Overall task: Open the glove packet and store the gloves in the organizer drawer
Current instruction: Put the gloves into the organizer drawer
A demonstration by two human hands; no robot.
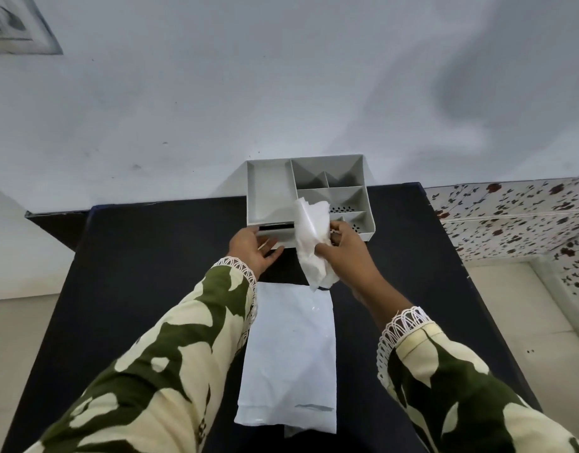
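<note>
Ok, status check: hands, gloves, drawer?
Left hand on the drawer front, drawer slightly open. Right hand gripping bunched gloves over the organizer. Packet flat on the table. Nothing blocking.

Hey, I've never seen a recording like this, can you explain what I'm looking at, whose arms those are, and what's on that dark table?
This is one picture from a camera worn on a person's head, looking down at their own hands. The right hand grips a crumpled bunch of thin white gloves. The left hand rests at the front of a grey organizer, where its drawer shows a dark gap. The pale glove packet lies flat on the black table.
</note>
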